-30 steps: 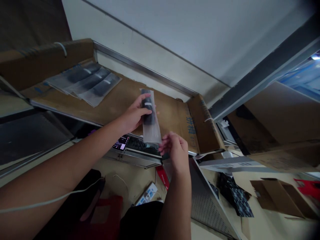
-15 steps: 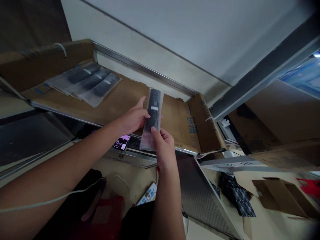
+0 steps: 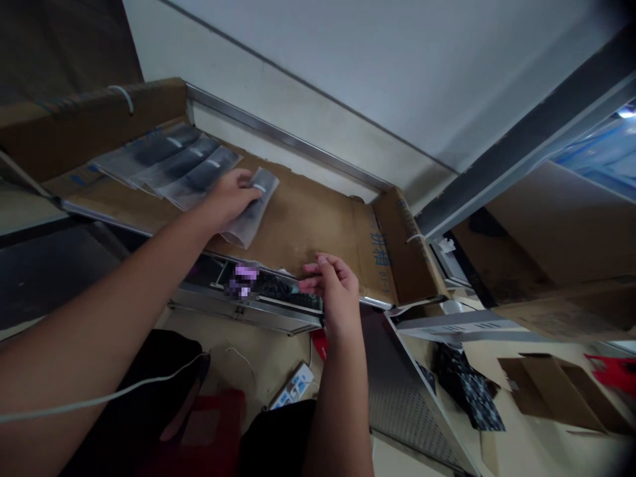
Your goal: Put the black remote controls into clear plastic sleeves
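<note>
My left hand (image 3: 231, 200) pinches a frosted plastic bag (image 3: 251, 222) by its left side, thumb near a white label or band. Something dark lies inside the bag; its kind is not clear. Just left of it, several similar bags (image 3: 201, 173) lie overlapping on the cardboard lining (image 3: 308, 212), each with a dark content and a white strip. By the front edge of the cardboard, my right hand (image 3: 335, 285) is open, its fingers loosely bent and apart, holding nothing.
Cardboard walls rise at the left (image 3: 154, 103) and right (image 3: 405, 245) ends. Under the front edge is an open drawer or shelf (image 3: 288, 291) with dark contents. Below are a power strip (image 3: 293, 386), a red stool (image 3: 213, 424) and a perforated metal panel (image 3: 412, 397).
My left hand has carried the plastic bag left, towards the overlapping bags. My right hand has let go of it and moved slightly right.
</note>
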`<state>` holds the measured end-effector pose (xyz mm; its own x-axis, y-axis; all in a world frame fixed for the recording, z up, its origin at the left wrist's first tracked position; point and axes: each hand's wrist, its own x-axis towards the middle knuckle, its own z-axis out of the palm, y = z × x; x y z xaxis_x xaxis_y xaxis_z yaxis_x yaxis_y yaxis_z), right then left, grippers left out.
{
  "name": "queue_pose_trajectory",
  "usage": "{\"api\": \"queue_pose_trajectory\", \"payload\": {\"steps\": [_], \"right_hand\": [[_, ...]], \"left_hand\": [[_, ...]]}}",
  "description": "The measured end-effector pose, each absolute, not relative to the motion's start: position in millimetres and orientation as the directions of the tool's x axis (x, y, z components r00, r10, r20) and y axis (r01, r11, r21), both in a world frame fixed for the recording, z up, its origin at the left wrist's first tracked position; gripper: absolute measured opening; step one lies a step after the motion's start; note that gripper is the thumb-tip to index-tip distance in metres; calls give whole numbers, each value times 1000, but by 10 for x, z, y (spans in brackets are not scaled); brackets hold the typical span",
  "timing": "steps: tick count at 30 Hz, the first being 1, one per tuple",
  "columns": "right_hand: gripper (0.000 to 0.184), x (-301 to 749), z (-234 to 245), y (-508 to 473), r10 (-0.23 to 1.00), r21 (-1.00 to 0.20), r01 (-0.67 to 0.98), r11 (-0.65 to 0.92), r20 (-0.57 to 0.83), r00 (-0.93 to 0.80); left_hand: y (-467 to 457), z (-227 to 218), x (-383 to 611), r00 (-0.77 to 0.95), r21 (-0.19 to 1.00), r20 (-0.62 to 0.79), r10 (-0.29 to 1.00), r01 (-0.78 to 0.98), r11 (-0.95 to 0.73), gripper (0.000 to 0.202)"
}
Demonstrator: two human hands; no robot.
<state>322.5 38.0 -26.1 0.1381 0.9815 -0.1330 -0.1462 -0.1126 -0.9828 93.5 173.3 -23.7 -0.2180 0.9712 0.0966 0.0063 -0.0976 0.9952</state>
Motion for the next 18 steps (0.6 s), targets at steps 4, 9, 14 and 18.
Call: {"api": "queue_pose_trajectory", "payload": {"steps": [4,9,14,18], "right_hand": [[40,3226,-266,401,981,-985,-129,-118,-136,137],[41,3225,-263,421,981,-986,-108,-124,-139,138],[41,3232,-275,411,981,-988,-104,-115,-130,144],[39,3236,-283,408,983,-988,-100,-113,-126,131]], "left_hand": [[1658,-34,696,-342,923,246,907,368,-112,48],[1319,336,812,-239,720,542,806,626,-298,28],[1265,19,1056,158,556,406,900,739,-381,13],[1395,-264,974,131,591,385,914,725,-353,13]]}}
